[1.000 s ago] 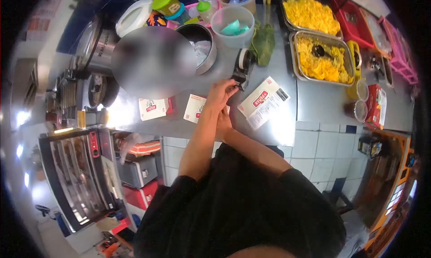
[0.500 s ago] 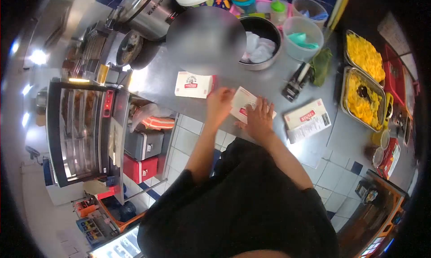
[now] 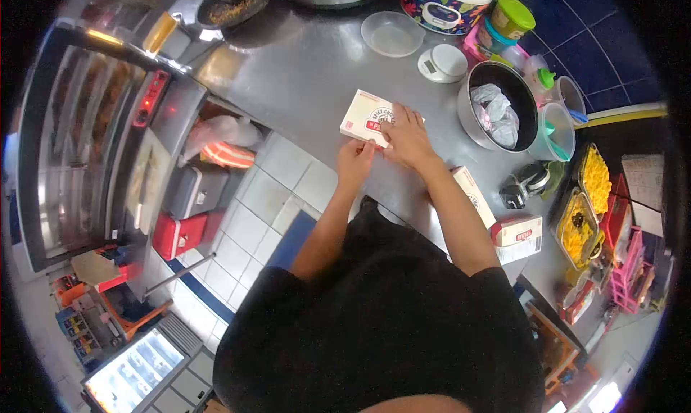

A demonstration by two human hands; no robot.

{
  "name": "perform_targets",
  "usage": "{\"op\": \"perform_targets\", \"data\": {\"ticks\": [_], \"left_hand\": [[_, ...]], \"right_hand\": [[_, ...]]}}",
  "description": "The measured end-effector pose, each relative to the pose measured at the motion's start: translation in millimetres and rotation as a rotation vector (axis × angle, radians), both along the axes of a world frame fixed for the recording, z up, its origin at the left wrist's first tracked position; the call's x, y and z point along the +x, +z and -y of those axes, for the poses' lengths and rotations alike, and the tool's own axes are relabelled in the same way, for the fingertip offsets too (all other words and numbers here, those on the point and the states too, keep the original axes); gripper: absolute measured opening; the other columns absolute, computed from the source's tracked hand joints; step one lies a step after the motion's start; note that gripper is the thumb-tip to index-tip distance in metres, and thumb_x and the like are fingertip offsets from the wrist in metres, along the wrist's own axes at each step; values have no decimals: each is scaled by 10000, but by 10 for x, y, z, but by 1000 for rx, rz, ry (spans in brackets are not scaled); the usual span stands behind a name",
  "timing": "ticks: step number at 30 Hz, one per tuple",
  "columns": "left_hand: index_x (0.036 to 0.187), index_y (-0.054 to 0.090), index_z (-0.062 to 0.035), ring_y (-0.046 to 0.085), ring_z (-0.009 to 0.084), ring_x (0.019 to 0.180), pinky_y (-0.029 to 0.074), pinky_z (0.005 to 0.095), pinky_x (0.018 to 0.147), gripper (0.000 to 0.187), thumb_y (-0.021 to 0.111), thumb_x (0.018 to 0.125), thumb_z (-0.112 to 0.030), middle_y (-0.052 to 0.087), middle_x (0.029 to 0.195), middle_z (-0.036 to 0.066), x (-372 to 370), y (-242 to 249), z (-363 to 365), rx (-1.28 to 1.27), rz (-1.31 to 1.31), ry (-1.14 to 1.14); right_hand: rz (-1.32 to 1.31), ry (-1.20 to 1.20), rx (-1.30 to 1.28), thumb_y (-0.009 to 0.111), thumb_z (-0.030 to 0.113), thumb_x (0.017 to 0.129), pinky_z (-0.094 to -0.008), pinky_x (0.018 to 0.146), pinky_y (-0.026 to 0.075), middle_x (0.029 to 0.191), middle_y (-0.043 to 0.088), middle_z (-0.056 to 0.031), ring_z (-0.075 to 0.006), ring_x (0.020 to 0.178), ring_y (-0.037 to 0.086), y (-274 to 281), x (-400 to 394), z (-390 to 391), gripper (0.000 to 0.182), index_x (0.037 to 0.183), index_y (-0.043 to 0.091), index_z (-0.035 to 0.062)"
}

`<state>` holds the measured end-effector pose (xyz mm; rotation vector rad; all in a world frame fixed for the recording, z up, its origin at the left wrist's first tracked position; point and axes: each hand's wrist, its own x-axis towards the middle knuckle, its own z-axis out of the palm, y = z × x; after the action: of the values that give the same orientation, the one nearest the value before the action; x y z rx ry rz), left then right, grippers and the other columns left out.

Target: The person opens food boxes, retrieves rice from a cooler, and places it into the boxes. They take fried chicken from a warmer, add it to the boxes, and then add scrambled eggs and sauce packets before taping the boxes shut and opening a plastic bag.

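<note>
A white cardboard food box [image 3: 362, 116] with a red and black printed label lies on the steel counter in front of me. My left hand [image 3: 355, 162] pinches its near edge with the fingertips. My right hand [image 3: 409, 138] is on its right side, with the thumb on the printed top and the fingers over the far right part. The box's right end is partly hidden under that hand. Beside my right forearm lies a second white box [image 3: 473, 196], partly covered by the arm. Farther right is another box [image 3: 520, 231] with printed paper at its near side.
A pot with plastic bags [image 3: 505, 78], a white kitchen scale [image 3: 443, 64] and a clear bowl [image 3: 392, 33] stand toward the back. Trays of yellow food [image 3: 576, 229] are at right. To the left stands a glass-fronted warming cabinet [image 3: 79, 147].
The view has turned. My hands have moved from the middle box to the left one. The middle box now lies by my right forearm.
</note>
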<state>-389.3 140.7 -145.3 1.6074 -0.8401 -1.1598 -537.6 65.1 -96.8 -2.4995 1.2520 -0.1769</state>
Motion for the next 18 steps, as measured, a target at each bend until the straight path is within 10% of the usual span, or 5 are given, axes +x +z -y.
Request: {"op": "perform_targets", "data": {"ticks": [4, 18], "left_hand": [[797, 647, -18, 515, 70, 553, 408, 246, 523, 297, 683, 927, -283, 567, 597, -4, 103, -228, -46, 42, -42, -35], [841, 639, -13, 502, 73, 556, 421, 236, 509, 357, 672, 942, -353, 572, 668, 8, 73, -114, 123, 148, -176, -72]], "right_hand": [[94, -44, 42, 754, 194, 603, -515, 1142, 260, 1435, 394, -248, -433, 1354, 340, 8, 18, 16, 308, 790, 536, 83], [100, -74, 47, 766, 175, 600, -505, 1166, 238, 1468, 373, -243, -424, 1384, 321, -27, 26, 97, 296, 766, 535, 95]]}}
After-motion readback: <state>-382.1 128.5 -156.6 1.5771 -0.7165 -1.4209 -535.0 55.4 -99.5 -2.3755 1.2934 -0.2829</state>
